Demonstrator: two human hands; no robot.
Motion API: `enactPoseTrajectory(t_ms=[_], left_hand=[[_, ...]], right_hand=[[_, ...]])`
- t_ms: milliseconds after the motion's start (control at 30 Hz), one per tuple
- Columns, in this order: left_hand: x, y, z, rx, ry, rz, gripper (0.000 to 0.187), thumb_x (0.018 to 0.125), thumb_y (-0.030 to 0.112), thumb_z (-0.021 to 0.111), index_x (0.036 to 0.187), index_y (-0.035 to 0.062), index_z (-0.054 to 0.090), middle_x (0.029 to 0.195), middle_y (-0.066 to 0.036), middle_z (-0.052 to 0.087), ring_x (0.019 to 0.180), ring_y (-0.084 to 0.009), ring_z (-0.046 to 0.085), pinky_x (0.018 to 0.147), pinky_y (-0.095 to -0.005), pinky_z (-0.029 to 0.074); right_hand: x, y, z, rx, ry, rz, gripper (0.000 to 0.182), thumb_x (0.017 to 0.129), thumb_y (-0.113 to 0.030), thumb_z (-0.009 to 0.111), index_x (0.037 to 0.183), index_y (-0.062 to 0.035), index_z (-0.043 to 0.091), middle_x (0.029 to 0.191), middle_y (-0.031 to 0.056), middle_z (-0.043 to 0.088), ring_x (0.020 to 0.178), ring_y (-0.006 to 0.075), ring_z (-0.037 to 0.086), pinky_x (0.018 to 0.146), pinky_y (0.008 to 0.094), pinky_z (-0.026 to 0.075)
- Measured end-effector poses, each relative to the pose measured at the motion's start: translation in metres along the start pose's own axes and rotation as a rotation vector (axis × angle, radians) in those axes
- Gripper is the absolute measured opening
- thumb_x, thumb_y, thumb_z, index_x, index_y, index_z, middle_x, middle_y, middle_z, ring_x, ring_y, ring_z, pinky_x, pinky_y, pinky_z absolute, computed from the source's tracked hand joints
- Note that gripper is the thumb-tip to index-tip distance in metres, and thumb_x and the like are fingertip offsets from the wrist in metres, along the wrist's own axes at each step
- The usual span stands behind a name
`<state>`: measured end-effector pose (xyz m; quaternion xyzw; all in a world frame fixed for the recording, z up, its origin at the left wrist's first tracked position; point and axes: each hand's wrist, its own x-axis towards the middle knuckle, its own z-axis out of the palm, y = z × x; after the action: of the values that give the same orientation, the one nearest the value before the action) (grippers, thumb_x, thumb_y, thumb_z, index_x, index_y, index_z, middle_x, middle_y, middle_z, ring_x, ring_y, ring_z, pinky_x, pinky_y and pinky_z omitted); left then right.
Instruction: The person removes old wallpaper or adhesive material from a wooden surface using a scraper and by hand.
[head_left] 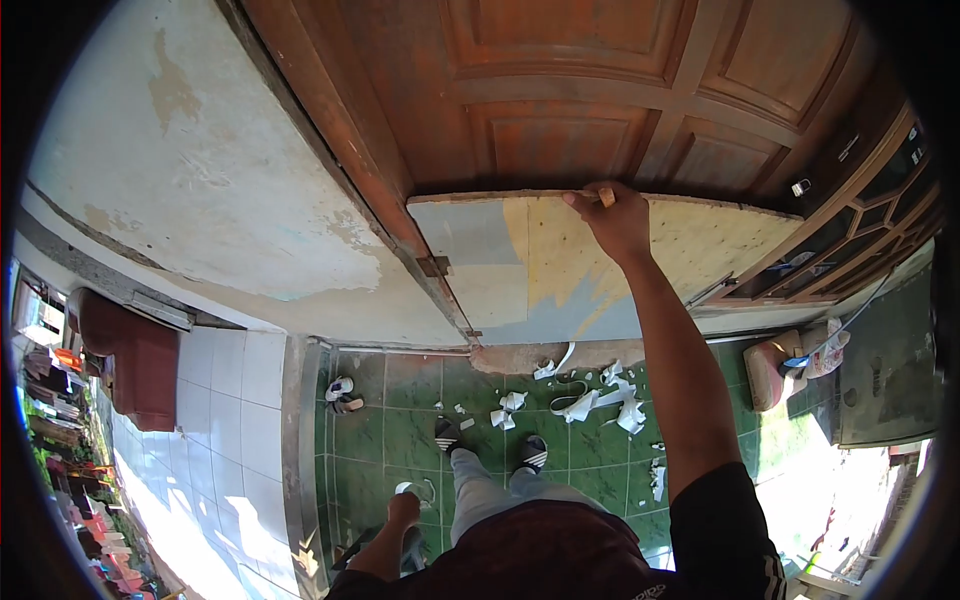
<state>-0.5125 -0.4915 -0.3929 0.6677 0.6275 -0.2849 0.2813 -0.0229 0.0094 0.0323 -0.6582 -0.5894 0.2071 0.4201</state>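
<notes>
My right hand (pixel 618 222) is raised to the top edge of a board on the lower part of a brown wooden door (pixel 560 140). Its fingers are bent over that edge, closed on the board. The board (pixel 480 265) has bare yellowish wood over much of its face, with grey-blue patches at the left and bottom. Low at the left, my left hand (pixel 404 508) hangs beside my leg, near a curled white strip (pixel 415 490). Its fingers are too small and unclear to read.
Torn white scraps (pixel 625 405) lie on the green tiled floor (pixel 390 435) before my sandals. Shoes (pixel 341 388) stand at the left. A brown sofa (pixel 125 360) is far left, a cushioned item (pixel 770 372) at the right. A padlock (pixel 801 187) hangs on the door side.
</notes>
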Motion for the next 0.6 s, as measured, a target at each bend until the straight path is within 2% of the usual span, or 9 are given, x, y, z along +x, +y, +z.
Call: enactPoseTrajectory(t_ms=[33, 100, 133, 167, 200, 300, 400, 467, 600], left_hand=[[0.005, 0.002, -0.010, -0.299, 0.325, 0.051, 0.020, 0.087, 0.025, 0.074, 0.100, 0.0123, 0.082, 0.107, -0.016, 0.079, 0.094, -0.0356, 0.077, 0.084, -0.0496, 0.061], [0.023, 0.037, -0.062, -0.655, 0.449, -0.007, 0.025, 0.086, 0.023, 0.077, 0.109, 0.0124, 0.080, 0.093, -0.015, 0.079, 0.086, -0.0349, 0.077, 0.078, -0.0485, 0.061], [0.027, 0.066, -0.105, -0.833, 0.450, -0.016, 0.042, 0.084, 0.017, 0.081, 0.124, 0.0102, 0.075, 0.084, -0.014, 0.078, 0.082, -0.0354, 0.077, 0.075, -0.0468, 0.060], [0.031, 0.095, -0.145, -0.813, 0.478, 0.053, 0.056, 0.082, 0.013, 0.083, 0.136, 0.0103, 0.069, 0.087, -0.014, 0.079, 0.080, -0.0343, 0.077, 0.076, -0.0459, 0.060], [0.046, 0.123, -0.169, -0.884, 0.531, 0.202, 0.057, 0.082, 0.015, 0.084, 0.136, 0.0084, 0.068, 0.086, -0.014, 0.079, 0.081, -0.0325, 0.078, 0.075, -0.0445, 0.060], [0.077, 0.220, -0.237, -0.978, 0.441, 0.485, 0.019, 0.093, 0.015, 0.079, 0.109, 0.0043, 0.080, 0.092, -0.017, 0.080, 0.084, -0.0303, 0.079, 0.076, -0.0426, 0.060], [0.097, 0.313, -0.280, -0.938, 0.488, 0.708, 0.018, 0.099, 0.017, 0.073, 0.111, 0.0058, 0.080, 0.100, -0.013, 0.081, 0.090, -0.0301, 0.079, 0.079, -0.0411, 0.060], [0.096, 0.357, -0.307, -0.878, 0.325, 0.888, 0.024, 0.097, 0.015, 0.073, 0.118, 0.0065, 0.079, 0.103, -0.013, 0.082, 0.090, -0.0323, 0.078, 0.081, -0.0422, 0.060], [0.087, 0.395, -0.326, -0.695, 0.312, 0.789, 0.041, 0.092, 0.027, 0.081, 0.128, 0.0092, 0.076, 0.104, -0.014, 0.080, 0.097, -0.0316, 0.076, 0.086, -0.0445, 0.058]], right_hand=[[0.000, 0.002, 0.002, 0.001, 0.008, -0.008, 0.052, 0.082, -0.048, 0.091, 0.107, -0.0040, 0.081, 0.094, 0.0151, 0.080, 0.088, 0.0273, 0.079, 0.080, 0.0386, 0.061], [0.003, 0.009, 0.006, 0.005, 0.029, -0.033, 0.052, 0.083, -0.049, 0.091, 0.107, -0.0045, 0.081, 0.095, 0.0153, 0.081, 0.089, 0.0279, 0.079, 0.081, 0.0392, 0.062], [0.003, 0.009, 0.006, 0.010, 0.027, -0.034, 0.052, 0.082, -0.049, 0.091, 0.107, -0.0044, 0.081, 0.096, 0.0155, 0.081, 0.090, 0.0282, 0.079, 0.082, 0.0394, 0.062], [0.002, 0.008, 0.005, 0.014, 0.027, -0.036, 0.052, 0.082, -0.049, 0.091, 0.107, -0.0044, 0.081, 0.096, 0.0158, 0.081, 0.090, 0.0285, 0.079, 0.082, 0.0395, 0.062], [0.001, 0.007, 0.004, 0.017, 0.027, -0.037, 0.052, 0.082, -0.049, 0.091, 0.107, -0.0043, 0.081, 0.097, 0.0160, 0.081, 0.091, 0.0288, 0.079, 0.082, 0.0397, 0.062], [0.002, 0.007, 0.006, 0.001, 0.035, -0.025, 0.052, 0.082, -0.049, 0.091, 0.107, -0.0044, 0.081, 0.096, 0.0161, 0.081, 0.091, 0.0293, 0.079, 0.082, 0.0400, 0.062], [0.003, 0.009, 0.007, 0.001, 0.036, -0.016, 0.051, 0.081, -0.047, 0.092, 0.106, -0.0044, 0.081, 0.096, 0.0161, 0.080, 0.090, 0.0292, 0.079, 0.082, 0.0398, 0.062], [0.005, 0.009, 0.007, 0.016, 0.040, -0.016, 0.051, 0.081, -0.047, 0.093, 0.105, -0.0043, 0.081, 0.095, 0.0159, 0.080, 0.090, 0.0290, 0.079, 0.082, 0.0398, 0.061], [0.006, 0.019, 0.013, 0.073, 0.057, -0.052, 0.049, 0.080, -0.045, 0.093, 0.104, -0.0040, 0.080, 0.092, 0.0154, 0.080, 0.088, 0.0289, 0.079, 0.081, 0.0398, 0.061]])
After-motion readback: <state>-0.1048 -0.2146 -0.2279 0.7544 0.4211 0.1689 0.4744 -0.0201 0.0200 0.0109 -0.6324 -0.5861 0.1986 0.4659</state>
